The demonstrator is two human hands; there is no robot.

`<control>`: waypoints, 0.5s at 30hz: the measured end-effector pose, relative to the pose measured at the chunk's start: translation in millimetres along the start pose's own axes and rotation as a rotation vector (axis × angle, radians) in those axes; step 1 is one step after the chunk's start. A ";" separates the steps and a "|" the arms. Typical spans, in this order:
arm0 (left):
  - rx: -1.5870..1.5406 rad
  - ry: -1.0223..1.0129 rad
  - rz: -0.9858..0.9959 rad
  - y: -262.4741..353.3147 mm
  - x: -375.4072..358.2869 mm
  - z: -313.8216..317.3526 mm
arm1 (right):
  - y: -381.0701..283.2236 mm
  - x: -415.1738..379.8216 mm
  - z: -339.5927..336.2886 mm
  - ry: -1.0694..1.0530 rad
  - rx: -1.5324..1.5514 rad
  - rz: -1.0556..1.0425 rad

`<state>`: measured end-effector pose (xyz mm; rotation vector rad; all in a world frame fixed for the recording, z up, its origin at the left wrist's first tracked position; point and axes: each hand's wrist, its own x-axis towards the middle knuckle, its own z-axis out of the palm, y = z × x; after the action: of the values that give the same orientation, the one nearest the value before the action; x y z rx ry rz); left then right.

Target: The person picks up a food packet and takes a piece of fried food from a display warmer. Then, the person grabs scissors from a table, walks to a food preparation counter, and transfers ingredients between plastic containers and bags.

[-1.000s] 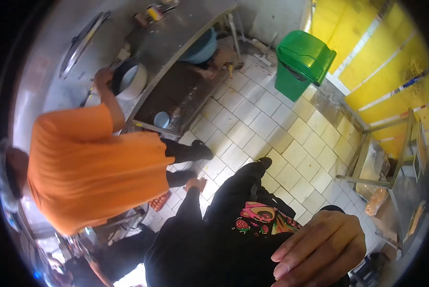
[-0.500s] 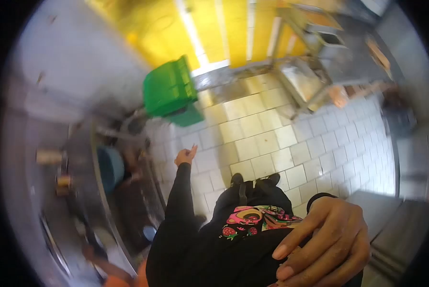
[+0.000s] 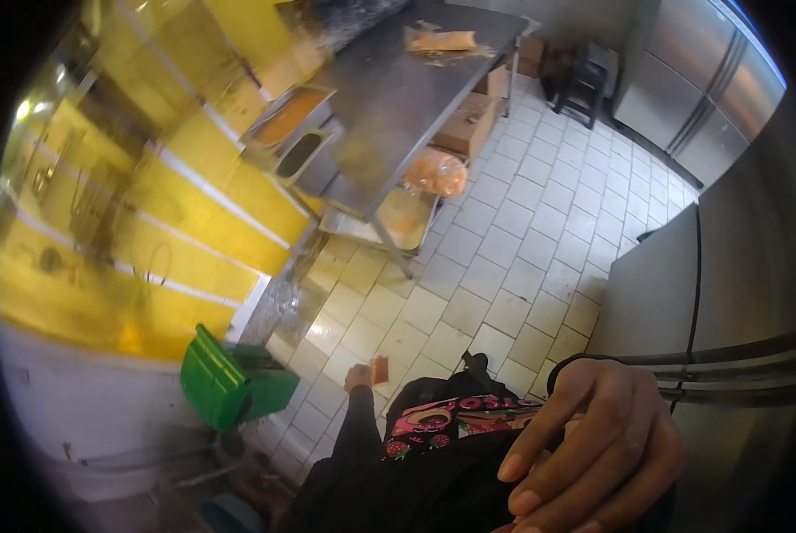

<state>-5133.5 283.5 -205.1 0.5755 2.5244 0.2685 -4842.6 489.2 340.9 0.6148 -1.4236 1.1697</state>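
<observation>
My left hand [image 3: 358,377] is low over the tiled floor on the left of my body. Its fingers look closed on a small flat reddish-brown piece [image 3: 379,369], whose kind I cannot make out. My right hand [image 3: 607,444] is large and close to the camera at the lower right, in front of my black top [image 3: 469,471]. Its fingers are curled down and inward. The palm side is hidden, and whatever those fingers grip does not show.
A green lidded bin [image 3: 225,377] stands at the left by the wall. Ahead is a steel table [image 3: 398,80] with metal pans [image 3: 305,153] and cardboard boxes [image 3: 465,127]. Steel fridge doors [image 3: 656,293] line the right, and a black stool [image 3: 583,93] stands further back.
My view has swung right, so the table and fridges now show and the bin sits lower left. The reddish-brown piece is now visible at my left hand. My right hand stays curled.
</observation>
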 end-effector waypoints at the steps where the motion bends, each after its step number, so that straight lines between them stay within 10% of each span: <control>1: 0.098 -0.032 -0.041 21.7 2.8 3.6 | -0.3 -0.1 -18.4 0.055 -0.024 0.057; 15: 0.246 -0.104 -0.020 301.1 133.5 32.2 | 78.2 26.8 -344.8 -0.121 -0.247 0.217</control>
<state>-5114.5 613.9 -202.7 0.6401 2.4768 -0.0796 -4771.4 833.8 296.9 0.3698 -1.7404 1.1149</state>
